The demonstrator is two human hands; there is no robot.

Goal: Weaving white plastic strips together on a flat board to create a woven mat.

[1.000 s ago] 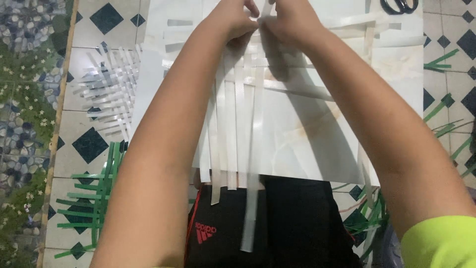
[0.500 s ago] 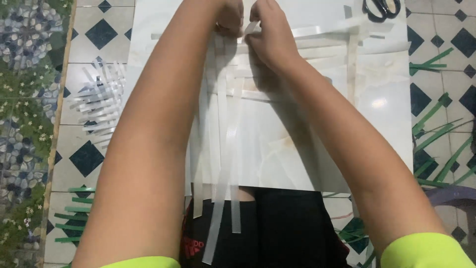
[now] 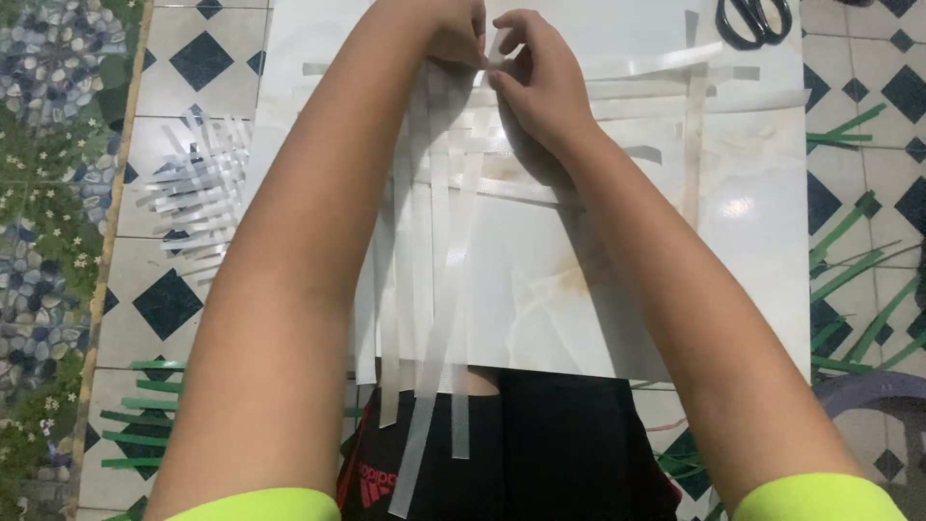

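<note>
A: Both hands are seen at 12 o'clock on the white board (image 3: pixel 752 241). Left hand (image 3: pixel 453 34) is curled nearly closed, fingertips pinched down on the top of the long translucent strips (image 3: pixel 439 289). Right hand (image 3: pixel 540 82) is half closed, thumb and forefinger pinched on a crosswise strip (image 3: pixel 656 66) just where it meets the long ones.

B: Strip location to be logged?

A: Long strips are laid side by side from the hands at 12 o'clock down to 6 o'clock, long axis running away from the body; the lower ends hang off the board's near edge over the black shorts (image 3: pixel 559 453). Crosswise strips are run toward 3 o'clock from the right hand, crossed by one more upright strip (image 3: pixel 694 145) at 2 o'clock.

B: Key relation?

A: The crossing point lies directly between the two sets of fingertips, almost touching both; the right hand is judged slightly nearer, since its pinch is on the crosswise piece. Whether that piece passes over or under each long strip cannot be told; it is hidden by the fingers.

B: Surroundings?

A: Black scissors (image 3: pixel 754 19) are noted at 1 o'clock, well apart from the hands. A loose fan of clear strips (image 3: pixel 198 188) is seen at 9 o'clock on the tiled floor (image 3: pixel 174 299), green strips (image 3: pixel 849 270) at 3 and 7 o'clock.
</note>
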